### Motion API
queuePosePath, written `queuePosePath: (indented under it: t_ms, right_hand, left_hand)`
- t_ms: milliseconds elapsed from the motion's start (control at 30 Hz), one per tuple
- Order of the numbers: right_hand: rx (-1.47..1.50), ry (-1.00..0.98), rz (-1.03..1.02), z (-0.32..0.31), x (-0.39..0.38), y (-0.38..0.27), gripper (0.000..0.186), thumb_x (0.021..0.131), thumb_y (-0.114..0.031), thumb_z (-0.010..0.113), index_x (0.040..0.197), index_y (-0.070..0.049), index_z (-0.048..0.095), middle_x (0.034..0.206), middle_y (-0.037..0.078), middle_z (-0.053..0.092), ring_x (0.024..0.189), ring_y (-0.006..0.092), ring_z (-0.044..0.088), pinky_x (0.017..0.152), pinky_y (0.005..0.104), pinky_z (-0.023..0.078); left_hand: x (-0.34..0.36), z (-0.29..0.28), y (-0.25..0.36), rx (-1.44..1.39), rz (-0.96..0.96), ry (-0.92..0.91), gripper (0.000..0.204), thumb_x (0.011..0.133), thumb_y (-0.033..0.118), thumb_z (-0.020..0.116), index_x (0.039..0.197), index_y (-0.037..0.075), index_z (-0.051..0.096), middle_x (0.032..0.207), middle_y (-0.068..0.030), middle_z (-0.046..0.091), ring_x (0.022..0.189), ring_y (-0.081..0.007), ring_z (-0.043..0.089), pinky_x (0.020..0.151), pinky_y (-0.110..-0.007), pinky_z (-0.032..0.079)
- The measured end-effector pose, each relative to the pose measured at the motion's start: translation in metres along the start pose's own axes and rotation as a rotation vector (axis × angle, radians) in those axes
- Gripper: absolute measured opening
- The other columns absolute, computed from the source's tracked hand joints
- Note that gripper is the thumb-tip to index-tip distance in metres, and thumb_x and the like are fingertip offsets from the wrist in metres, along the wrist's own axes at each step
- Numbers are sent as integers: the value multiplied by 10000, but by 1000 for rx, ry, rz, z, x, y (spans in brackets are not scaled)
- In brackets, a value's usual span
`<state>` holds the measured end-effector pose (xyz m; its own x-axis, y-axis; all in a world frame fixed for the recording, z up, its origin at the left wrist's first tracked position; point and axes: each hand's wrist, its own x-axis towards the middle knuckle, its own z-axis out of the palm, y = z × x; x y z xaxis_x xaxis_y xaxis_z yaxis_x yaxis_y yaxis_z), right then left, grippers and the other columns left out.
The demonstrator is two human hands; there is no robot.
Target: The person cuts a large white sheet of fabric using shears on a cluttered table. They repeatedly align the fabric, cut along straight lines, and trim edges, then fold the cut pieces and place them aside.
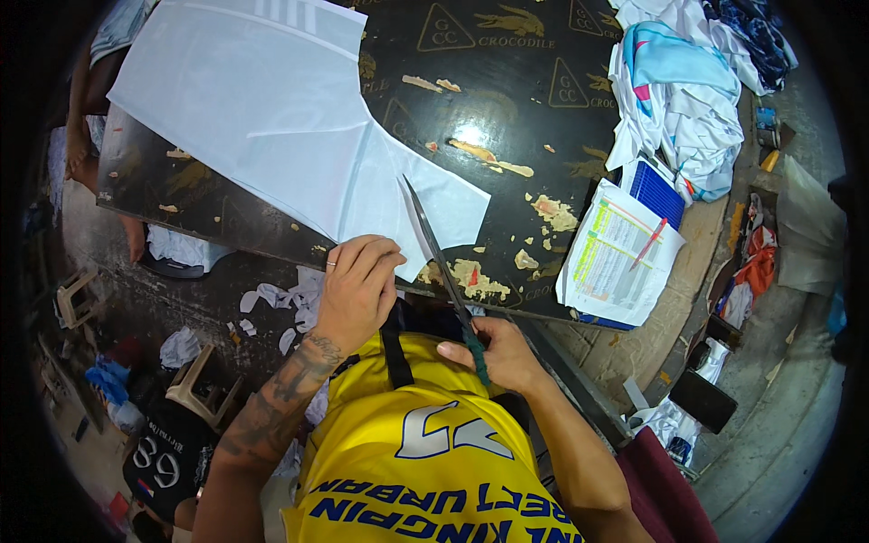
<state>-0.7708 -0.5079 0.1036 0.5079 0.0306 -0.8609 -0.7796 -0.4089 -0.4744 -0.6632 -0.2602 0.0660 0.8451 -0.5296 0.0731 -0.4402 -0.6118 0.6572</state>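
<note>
A white cloth piece (244,109) lies on the dark, chipped tabletop (489,54), reaching down to its near edge. My left hand (358,281), with a ring on one finger, is closed on the cloth's near edge. My right hand (484,353) holds long scissors (441,266) by their green-wrapped handle. The blades point up and left over the narrower right part of the cloth, their tips near its middle. Where the lower blade is relative to the cloth, above or beneath, I cannot tell.
Papers with a red pen (615,253) rest on blue pads at the right, below heaped fabric (679,100). Another person's bare limbs (81,154) show beyond the left edge; a person in black (158,462) is at lower left. Plastic stools (204,389) and scraps (181,348) lie below.
</note>
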Motion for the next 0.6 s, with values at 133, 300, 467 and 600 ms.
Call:
queuePosePath:
  t_ms: [133, 300, 467, 600]
  right_hand:
    - [-6, -11, 35, 0, 2, -15, 664, 775, -632, 939, 700, -28, 674, 641, 44, 602, 634, 168, 573, 641, 351, 489]
    - [-64, 28, 44, -4, 3, -38, 632, 781, -615, 941, 749, -29, 707, 665, 26, 629, 638, 141, 571, 634, 330, 488]
    - [-80, -34, 102, -7, 12, -49, 588, 811, -564, 946, 829, -8, 754, 694, 13, 655, 654, 114, 570, 628, 309, 483]
    - [-133, 12, 94, -7, 19, -57, 576, 815, -545, 951, 873, -3, 763, 722, 17, 664, 688, 101, 579, 657, 301, 494]
  left_hand:
    - [1, -2, -1, -11, -19, -33, 277, 871, 6, 712, 1145, 43, 705, 1237, -73, 667, 1247, -286, 598, 1052, -451, 444]
    - [2, -2, -3, -34, -13, -31, 274, 869, 14, 715, 1141, 46, 710, 1244, -70, 667, 1250, -286, 594, 1051, -453, 442]
    - [3, -2, -5, -46, -11, -31, 277, 868, 17, 715, 1143, 53, 713, 1240, -66, 665, 1237, -283, 594, 1041, -453, 436]
    - [4, -4, -5, -62, -20, -27, 265, 868, 12, 715, 1129, 52, 715, 1221, -75, 670, 1226, -294, 603, 1035, -460, 441]
